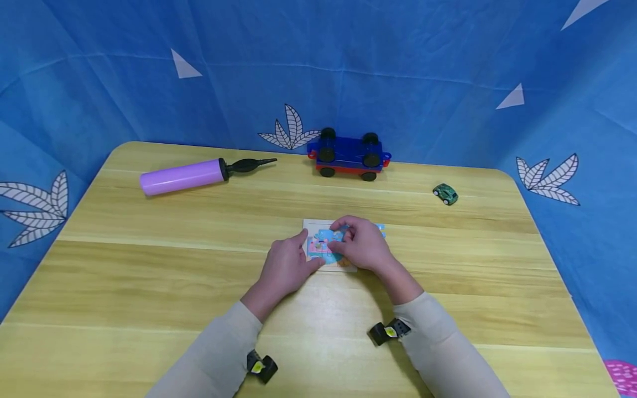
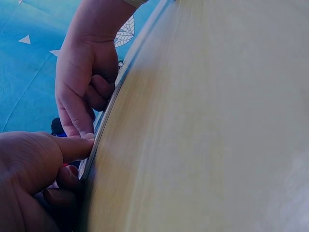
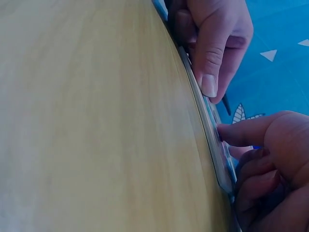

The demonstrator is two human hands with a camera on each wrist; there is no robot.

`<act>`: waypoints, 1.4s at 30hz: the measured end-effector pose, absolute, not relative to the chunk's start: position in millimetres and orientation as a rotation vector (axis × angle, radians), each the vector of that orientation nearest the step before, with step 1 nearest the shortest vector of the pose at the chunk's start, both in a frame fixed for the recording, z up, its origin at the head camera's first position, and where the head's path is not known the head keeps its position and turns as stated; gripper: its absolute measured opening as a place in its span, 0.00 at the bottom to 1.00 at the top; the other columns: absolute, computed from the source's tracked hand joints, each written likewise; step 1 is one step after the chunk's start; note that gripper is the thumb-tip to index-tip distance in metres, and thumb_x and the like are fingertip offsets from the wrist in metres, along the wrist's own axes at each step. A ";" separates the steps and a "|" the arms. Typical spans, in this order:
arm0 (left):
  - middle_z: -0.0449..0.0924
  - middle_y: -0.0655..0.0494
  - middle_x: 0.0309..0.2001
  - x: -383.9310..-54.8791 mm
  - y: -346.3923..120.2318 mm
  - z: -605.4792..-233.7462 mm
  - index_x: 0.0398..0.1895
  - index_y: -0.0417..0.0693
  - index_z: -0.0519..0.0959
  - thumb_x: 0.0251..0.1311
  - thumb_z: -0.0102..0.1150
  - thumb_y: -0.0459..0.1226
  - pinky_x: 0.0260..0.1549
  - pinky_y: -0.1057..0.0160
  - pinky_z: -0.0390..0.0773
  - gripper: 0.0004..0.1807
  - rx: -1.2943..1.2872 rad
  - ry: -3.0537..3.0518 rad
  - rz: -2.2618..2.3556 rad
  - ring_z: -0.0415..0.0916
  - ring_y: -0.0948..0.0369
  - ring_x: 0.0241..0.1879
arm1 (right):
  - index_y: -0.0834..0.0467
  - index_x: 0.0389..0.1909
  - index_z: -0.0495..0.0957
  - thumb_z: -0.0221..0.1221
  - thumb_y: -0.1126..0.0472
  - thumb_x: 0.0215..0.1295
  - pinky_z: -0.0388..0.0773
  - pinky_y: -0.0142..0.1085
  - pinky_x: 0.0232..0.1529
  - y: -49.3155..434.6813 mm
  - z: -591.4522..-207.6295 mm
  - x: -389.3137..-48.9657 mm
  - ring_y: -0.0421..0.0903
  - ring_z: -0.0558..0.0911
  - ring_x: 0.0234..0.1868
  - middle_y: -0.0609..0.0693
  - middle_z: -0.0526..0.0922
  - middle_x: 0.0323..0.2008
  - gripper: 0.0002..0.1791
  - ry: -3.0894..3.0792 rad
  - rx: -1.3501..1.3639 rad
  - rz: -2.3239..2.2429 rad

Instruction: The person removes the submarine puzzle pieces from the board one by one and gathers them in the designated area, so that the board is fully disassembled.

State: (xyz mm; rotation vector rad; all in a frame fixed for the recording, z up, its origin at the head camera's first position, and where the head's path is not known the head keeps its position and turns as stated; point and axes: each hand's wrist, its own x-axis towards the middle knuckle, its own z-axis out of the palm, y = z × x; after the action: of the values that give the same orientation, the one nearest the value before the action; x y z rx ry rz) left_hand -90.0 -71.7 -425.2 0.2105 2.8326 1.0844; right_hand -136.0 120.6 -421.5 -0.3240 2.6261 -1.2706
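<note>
A small jigsaw puzzle board (image 1: 312, 224) with a pale frame lies on the table, its picture pieces mostly light blue with some pink. My left hand (image 1: 287, 264) holds the board by its left side, forefinger along the left edge and thumb over the lower edge. Across the board, my right hand (image 1: 365, 243) pinches a light blue puzzle piece (image 1: 328, 235) between thumb and forefinger, at the upper middle of the picture. The right fingers hide part of the board's right half. In the right wrist view, the right thumb (image 3: 234, 134) is right at the board's surface.
Behind the board, an upturned blue and red toy wagon (image 1: 348, 152) lies at the table's far edge. A purple hand pump (image 1: 184, 177) is at the back left, a small green toy car (image 1: 445, 194) at the back right. A blue printed cloth (image 1: 398, 66) hangs behind the table.
</note>
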 end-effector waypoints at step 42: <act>0.67 0.59 0.14 -89.6 -69.7 -424.0 0.69 0.33 0.69 0.56 0.74 0.47 0.15 0.64 0.59 0.43 0.144 2.801 1.098 0.59 0.64 0.13 | 0.57 0.44 0.81 0.72 0.64 0.57 0.68 0.42 0.38 162.7 -416.5 -100.0 0.44 0.65 0.19 0.45 0.65 0.16 0.15 2.631 -0.357 -1.383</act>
State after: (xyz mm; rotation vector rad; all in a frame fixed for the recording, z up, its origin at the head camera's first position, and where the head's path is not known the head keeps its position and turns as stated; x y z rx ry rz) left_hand -89.6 -69.7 -424.0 0.1443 2.8015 1.0981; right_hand -100.0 162.7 -416.5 -0.3568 2.6310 -1.3827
